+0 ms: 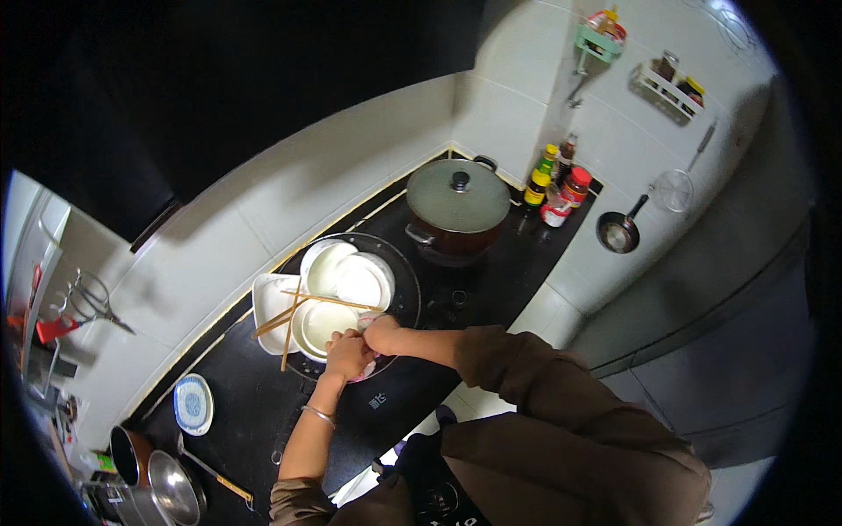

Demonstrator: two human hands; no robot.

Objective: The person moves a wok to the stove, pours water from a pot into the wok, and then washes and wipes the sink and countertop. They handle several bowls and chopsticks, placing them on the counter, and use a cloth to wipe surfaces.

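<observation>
My left hand [348,355] rests at the near rim of a white bowl [332,322], its fingers curled. Right beside it, touching or nearly so, is my right hand [381,334], fingers bent inward. A small pink-and-white item [364,373], too hidden to name, shows below my hands; whether either hand grips it is unclear. More white bowls [360,279] stand close together behind. Wooden chopsticks [335,300] lie across the bowls and a white squarish dish [268,296] at the left. All sit on or over a round dark surface [409,289].
On the black cooktop [421,368] a lidded pot [458,197] stands behind right, near sauce bottles [541,176] and jars [576,187]. To the left are a blue-patterned dish [194,404], a ladle [214,470] and a metal bowl [174,486]. A small frying pan [618,233] hangs right.
</observation>
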